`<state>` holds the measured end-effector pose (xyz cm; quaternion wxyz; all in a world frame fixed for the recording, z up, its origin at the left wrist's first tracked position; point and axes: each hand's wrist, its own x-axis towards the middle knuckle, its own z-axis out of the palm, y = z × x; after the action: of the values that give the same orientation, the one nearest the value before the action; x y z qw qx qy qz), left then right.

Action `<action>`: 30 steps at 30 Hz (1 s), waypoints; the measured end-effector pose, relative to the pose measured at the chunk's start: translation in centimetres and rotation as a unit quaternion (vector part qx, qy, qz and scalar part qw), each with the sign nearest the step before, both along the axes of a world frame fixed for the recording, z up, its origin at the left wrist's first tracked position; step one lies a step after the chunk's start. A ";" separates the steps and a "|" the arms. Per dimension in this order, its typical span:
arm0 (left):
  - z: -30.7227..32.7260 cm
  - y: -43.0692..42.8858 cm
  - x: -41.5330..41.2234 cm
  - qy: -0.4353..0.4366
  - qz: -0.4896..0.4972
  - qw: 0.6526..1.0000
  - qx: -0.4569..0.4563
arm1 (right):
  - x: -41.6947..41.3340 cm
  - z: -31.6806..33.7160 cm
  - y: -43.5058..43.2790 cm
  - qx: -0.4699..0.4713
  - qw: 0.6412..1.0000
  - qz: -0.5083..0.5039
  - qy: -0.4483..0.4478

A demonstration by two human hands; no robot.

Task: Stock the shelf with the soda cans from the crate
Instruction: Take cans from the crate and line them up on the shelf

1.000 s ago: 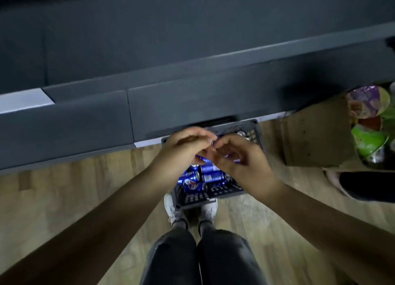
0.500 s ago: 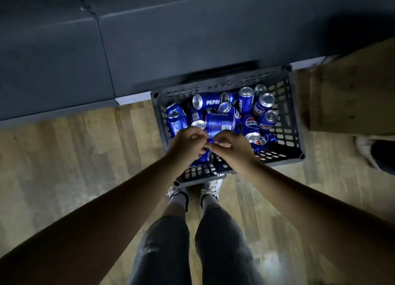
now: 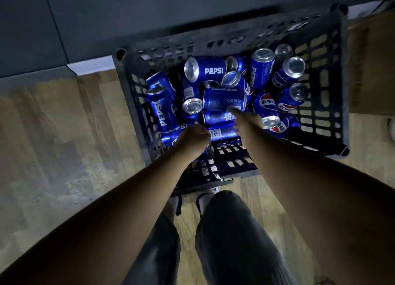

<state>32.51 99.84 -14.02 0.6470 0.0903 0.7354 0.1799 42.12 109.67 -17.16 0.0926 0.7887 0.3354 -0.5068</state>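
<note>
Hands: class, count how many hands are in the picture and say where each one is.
2. The left hand, fingers curled, is over the near-left part of the crate; the right hand reaches to the cans at the pile's middle. Neither is hidden.

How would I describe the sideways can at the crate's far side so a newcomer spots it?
Find the black slatted crate on the wooden floor against the dark shelf base. Near its far wall, left of centre, a can lies on its side atop the pile, silver end pointing left. Only its white PEPSI lettering reads level and upright.
</note>
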 end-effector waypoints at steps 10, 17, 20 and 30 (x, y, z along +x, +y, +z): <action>-4.9 2.1 -1.0 -0.009 0.059 0.998 -0.013 | 0.6 -6.4 3.4 -0.071 0.983 -0.157 0.063; -5.5 2.7 -1.3 -0.032 0.078 0.996 -0.020 | 1.6 -6.6 5.1 -0.105 0.985 -0.080 0.109; -4.9 2.8 -0.5 -0.058 0.067 0.996 -0.034 | 1.3 -5.8 5.3 -0.106 0.987 -0.073 0.096; -1.4 2.2 1.5 -0.059 0.127 0.988 -0.070 | -0.7 -1.7 5.5 -0.110 0.992 -0.061 0.027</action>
<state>34.04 102.01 -15.43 0.6662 -0.0600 0.7120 0.2138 41.45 115.18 -18.89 0.1385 0.7790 0.2313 -0.5662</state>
